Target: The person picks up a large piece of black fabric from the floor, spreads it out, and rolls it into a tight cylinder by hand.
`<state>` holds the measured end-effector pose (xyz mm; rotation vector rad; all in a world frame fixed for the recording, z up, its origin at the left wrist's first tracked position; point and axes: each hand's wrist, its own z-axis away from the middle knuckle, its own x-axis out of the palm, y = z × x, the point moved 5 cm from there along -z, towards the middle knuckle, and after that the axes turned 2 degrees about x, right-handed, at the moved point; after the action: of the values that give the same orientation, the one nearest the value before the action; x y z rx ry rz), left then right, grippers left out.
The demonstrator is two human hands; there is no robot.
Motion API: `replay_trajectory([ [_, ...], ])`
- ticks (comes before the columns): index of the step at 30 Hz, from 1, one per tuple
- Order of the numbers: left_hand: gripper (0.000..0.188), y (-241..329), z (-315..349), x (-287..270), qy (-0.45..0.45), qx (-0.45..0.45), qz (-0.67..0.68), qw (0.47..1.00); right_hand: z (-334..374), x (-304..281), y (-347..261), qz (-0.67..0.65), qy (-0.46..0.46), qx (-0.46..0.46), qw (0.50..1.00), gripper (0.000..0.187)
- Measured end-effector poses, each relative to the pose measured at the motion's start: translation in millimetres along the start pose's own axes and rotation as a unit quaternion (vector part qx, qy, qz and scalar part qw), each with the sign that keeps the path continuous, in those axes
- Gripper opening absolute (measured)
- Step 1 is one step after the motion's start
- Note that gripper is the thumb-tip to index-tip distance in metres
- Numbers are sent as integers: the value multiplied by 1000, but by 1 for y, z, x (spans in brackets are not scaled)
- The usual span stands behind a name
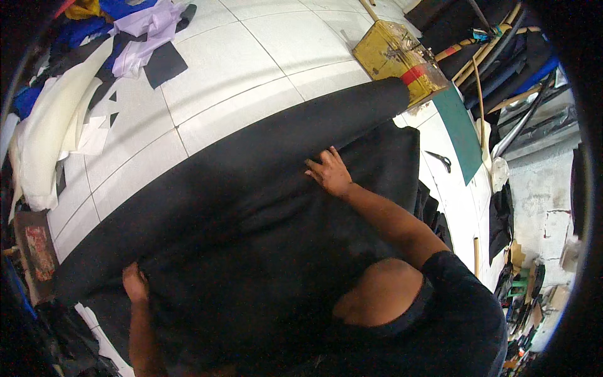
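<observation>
A long black roll of fabric (251,141) lies slantwise across the white tiles. From it a loose black sheet (251,276) spreads toward me and under my bent knee. My right hand (330,171) rests on the cloth along the near side of the roll, its fingers spread. Near the roll's left end, my left hand (135,283) touches the fabric. Its fingers are partly hidden and dark, so their grip does not show.
A worn yellow metal box (399,60) stands at the roll's right end, a brown block (38,251) at its left. Black scissors (443,161) lie near a green sheet (458,129). Cream fabric (53,138) and lilac cloth (141,38) are heaped on the left.
</observation>
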<state>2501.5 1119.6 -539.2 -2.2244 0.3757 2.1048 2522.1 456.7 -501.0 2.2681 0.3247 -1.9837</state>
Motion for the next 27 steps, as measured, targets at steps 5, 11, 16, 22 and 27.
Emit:
replay_trajectory([
  [5, 35, 16, -15, 1, 38, 32, 3, 999, -8, -4, 11, 84, 90, 12, 992, 32],
  [11, 32, -26, -18, -23, 53, 25, -6, 998, -80, -23, 12, -59, 79, 19, 995, 15],
  [16, 31, 12, -66, -101, -30, -51, 30, 998, -87, -61, 29, -166, 18, 80, 983, 19],
  [22, 23, 84, 97, -140, -196, -55, 85, 975, 75, -120, -9, -62, -123, 47, 989, 24],
  [27, 28, 199, 221, -200, -513, -170, 147, 829, 298, -151, -42, -155, -359, 253, 885, 38],
])
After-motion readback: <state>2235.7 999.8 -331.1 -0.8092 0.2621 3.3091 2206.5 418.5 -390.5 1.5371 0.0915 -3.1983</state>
